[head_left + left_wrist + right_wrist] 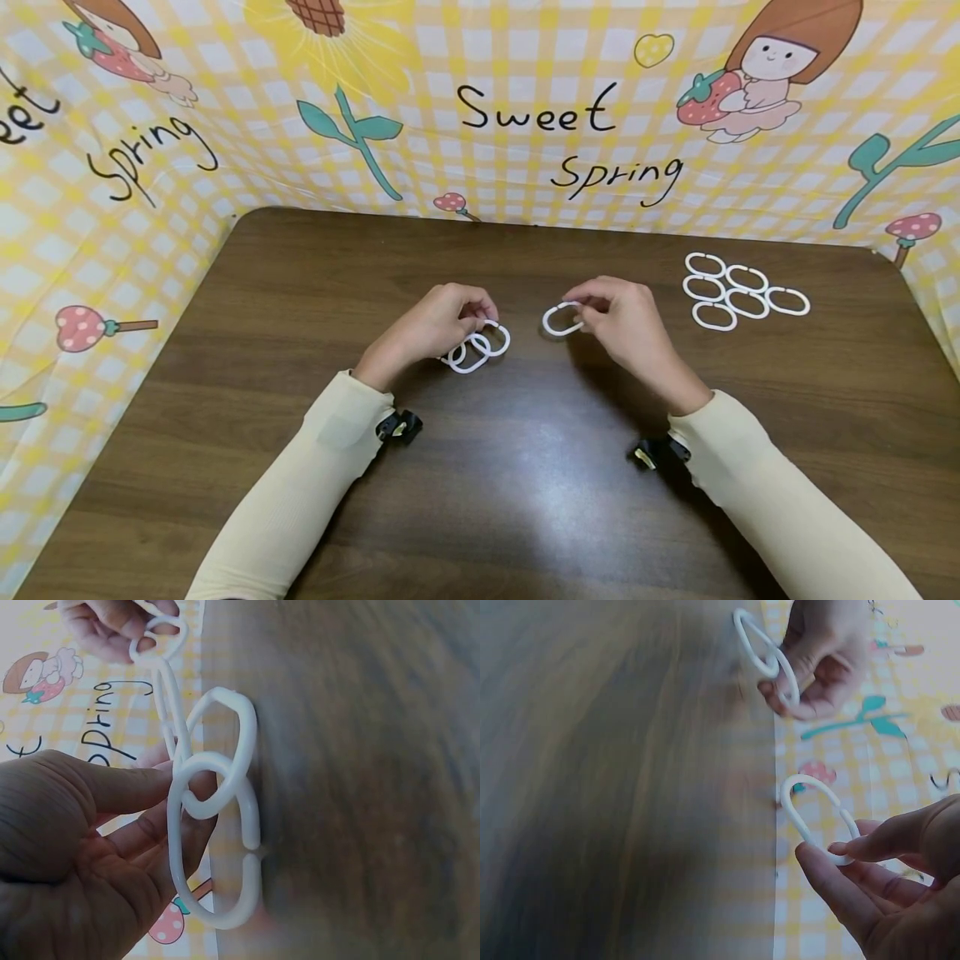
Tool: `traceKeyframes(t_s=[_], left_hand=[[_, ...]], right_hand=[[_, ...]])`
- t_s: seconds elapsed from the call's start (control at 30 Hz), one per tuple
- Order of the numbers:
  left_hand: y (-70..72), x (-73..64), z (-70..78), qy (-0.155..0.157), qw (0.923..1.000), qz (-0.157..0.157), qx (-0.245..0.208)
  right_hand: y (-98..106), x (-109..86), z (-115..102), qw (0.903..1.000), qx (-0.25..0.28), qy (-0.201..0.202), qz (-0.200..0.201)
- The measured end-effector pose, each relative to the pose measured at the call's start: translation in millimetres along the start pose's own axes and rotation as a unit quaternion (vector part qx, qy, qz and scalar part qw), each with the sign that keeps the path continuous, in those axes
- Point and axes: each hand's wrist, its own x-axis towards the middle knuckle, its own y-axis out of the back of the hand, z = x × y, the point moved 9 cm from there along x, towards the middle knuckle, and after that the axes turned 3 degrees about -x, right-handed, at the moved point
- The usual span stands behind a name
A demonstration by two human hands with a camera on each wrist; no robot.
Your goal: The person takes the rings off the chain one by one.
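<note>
My left hand [429, 323] pinches a short chain of white oval plastic links [175, 840] between thumb and fingers, a little above the table. Some of these links pass through one another; the nearest shows a small gap in its side. To the right, my right hand [628, 323] holds a single white link [791, 814] by one end, thumb against fingertips. This link also has a narrow gap in its rim. In the head view the single link and the chain are apart, with table between them.
Several loose white links [787, 313] lie flat in a group on the brown wooden table [337, 258], at the back right. Behind the table hangs a yellow checked cloth [480, 50] with printed drawings. Small black devices [400, 427] sit at both wrists.
</note>
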Motion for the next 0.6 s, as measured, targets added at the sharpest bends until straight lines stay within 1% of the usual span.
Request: traceKeyframes(t_s=[0.13, 0.3, 0.5, 0.6], left_hand=[[0.2, 0.4, -0.6, 0.006, 1.0, -0.001, 0.0], [0.4, 0.2, 1.3, 0.003, 1.0, -0.002, 0.003], [0.1, 1.1, -0.3, 0.0, 1.0, -0.003, 0.003], [-0.3, 1.4, -2.0, 0.001, 1.0, -0.002, 0.003]], right_hand=[[21, -5.2, 15, 0.9995, 0.016, -0.028, 0.005], [48, -13.9, 35, 0.9979, 0.029, -0.056, 0.018], [82, -25.2, 65, 0.9952, 0.027, -0.081, 0.047], [98, -31.5, 81, 0.9924, 0.029, -0.105, 0.057]])
